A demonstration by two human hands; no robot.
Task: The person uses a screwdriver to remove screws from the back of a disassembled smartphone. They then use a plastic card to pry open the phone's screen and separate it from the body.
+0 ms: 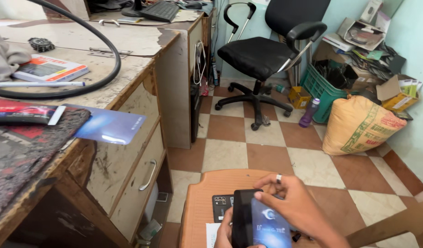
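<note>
Work sits low and near, centre-right of view, over an orange stool (pixel 207 193). A dark phone (pixel 241 220) is held upright-ish above the stool seat, w/ a blue glossy card or film (pixel 269 227) laid against its front. Looks like mid-stage: the blue sheet is on the phone face but fingers are on it, so seating or peeling doesn't look finished. A 2nd phone (pixel 222 205) lies back-up on the stool, camera cluster showing, untouched, just behind the held one.

Right hand (pixel 296 206) comes in from the near right, wrist bent, ring on 1 finger, fingertips narrowed onto the phone's top edge and the sheet. Left hand (pixel 225 229) is mostly hidden below; it cups the phone's left side, fingers closed on it.

A similar blue card (pixel 111 126) hangs off the desk (pixel 106 69) edge, far left.
</note>
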